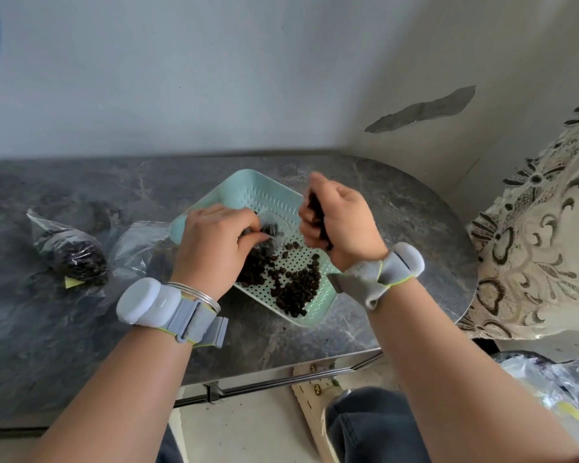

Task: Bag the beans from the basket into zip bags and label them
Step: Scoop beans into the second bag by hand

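Here, bagging beans [290, 285] over green basket [248, 185].
Right hand [340, 217] fisted round beans; left hand [214, 242] pinching clear zip bag [269, 225]; filled bag [72, 253] near worktop's [64, 329] left edge.

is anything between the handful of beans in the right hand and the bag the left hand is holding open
Nothing visible. The right hand, closed on beans, is just right of the zip bag the left hand holds over the green basket; only open air lies between them.

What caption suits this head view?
Right hand pours beans into a bag held by the left hand over the green basket.
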{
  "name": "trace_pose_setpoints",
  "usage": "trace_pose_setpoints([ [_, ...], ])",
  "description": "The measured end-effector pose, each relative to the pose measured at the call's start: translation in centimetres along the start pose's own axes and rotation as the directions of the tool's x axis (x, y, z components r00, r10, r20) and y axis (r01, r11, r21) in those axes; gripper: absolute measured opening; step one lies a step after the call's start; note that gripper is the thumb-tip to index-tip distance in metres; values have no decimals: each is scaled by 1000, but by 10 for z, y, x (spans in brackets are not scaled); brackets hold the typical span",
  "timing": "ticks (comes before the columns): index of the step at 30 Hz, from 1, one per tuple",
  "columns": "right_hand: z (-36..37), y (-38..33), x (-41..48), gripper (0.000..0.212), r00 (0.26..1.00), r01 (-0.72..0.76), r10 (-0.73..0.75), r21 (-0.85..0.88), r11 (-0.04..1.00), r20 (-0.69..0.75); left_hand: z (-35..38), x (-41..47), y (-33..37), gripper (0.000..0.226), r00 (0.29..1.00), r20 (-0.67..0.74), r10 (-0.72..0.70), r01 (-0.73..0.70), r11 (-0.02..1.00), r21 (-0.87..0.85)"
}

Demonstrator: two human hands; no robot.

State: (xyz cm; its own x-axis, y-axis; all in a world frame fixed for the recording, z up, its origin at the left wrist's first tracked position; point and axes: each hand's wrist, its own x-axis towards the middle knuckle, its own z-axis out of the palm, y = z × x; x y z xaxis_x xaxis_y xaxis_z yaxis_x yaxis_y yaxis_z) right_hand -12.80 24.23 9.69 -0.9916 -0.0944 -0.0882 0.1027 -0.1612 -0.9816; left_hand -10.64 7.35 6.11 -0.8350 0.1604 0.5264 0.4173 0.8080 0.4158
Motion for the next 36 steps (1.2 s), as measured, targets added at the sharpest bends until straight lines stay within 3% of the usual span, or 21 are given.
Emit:
trace_pose_setpoints([
  [3,8,2,17,36,993,-44,86,421,906,-82,3,1,5,13,999,28,16,-15,1000,-17],
  [6,18,6,28,37,980,-35,140,573,819,-140,3,3,7,11,999,33,19,-18,999,-27],
  [13,30,11,34,27,965,29,116,536,844,-234,1,5,4,18,999,36,-9,11,999,-51],
  [22,32,14,32,25,977,32,94,572,819,-190,2,4,4,20,999,25,-31,33,995,-91],
  [36,35,16,33,39,988,94,-1,609,787,-152,1,4,5,19,999,-21,-39,36,990,-133],
])
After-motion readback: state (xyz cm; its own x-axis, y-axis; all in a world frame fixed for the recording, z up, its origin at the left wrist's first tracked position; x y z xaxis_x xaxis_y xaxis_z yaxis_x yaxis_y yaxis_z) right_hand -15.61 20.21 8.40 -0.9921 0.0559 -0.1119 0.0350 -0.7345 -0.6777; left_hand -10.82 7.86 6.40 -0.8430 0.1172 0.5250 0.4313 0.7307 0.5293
